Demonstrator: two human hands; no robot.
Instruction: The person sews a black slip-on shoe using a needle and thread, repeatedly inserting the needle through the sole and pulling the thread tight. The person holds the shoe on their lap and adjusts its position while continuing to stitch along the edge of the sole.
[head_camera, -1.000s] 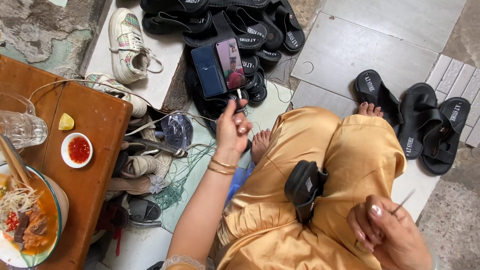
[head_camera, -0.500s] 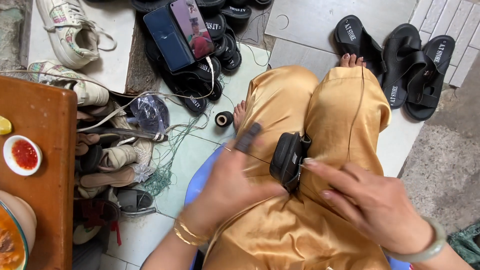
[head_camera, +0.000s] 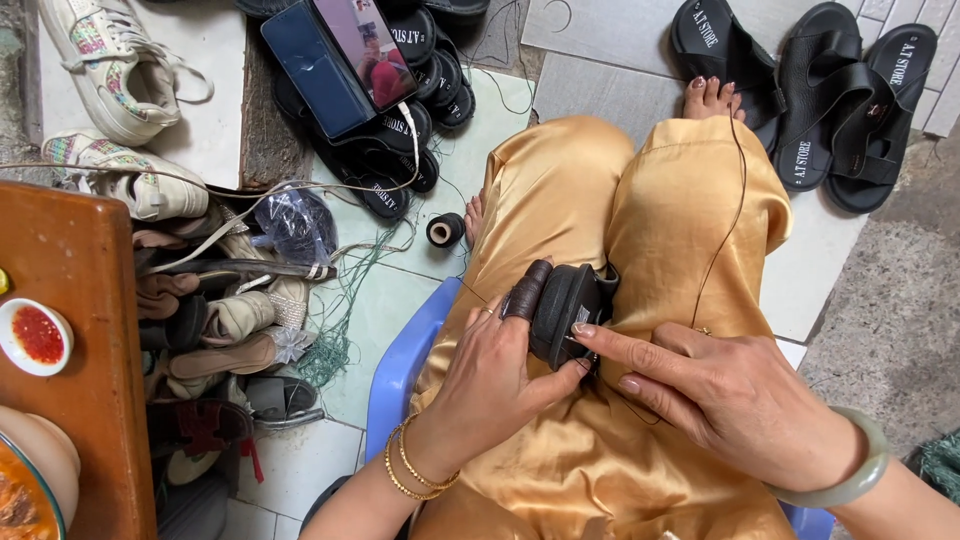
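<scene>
1. A black sandal (head_camera: 566, 310) is held on edge on the lap, pressed between the knees of the gold satin trousers (head_camera: 640, 200).
2. The left hand (head_camera: 495, 375) is closed around the near side of the sandal: the thumb is laid under it toward the right hand, and the forefinger, covered by a dark brown finger guard (head_camera: 527, 290), is stretched up along the sole's edge.
3. Gold bangles (head_camera: 405, 465) are worn at the left wrist.
4. The right hand (head_camera: 730, 395) is half open, with thumb and forefinger pinched together at the sandal's edge; whether a needle is gripped there cannot be told.
5. A pale green bangle (head_camera: 850, 470) is worn at the right wrist.
6. A dark thread (head_camera: 728, 210) is seen running from the right hand up over the right thigh toward the foot.
7. A blue plastic stool (head_camera: 400, 365) is partly seen under the seated person.
8. A spool of black thread (head_camera: 445, 230) stands on the floor tile just beside the left foot.
9. A phone (head_camera: 365, 50) in a blue folding case is propped on a heap of black sandals at top.
10. More black sandals (head_camera: 850, 100) lie at upper right, near the toes.
11. A wooden table (head_camera: 70, 300) at left carries a small dish of red sauce (head_camera: 35, 335).
12. Mixed shoes (head_camera: 215, 330) are piled between table and stool.
</scene>
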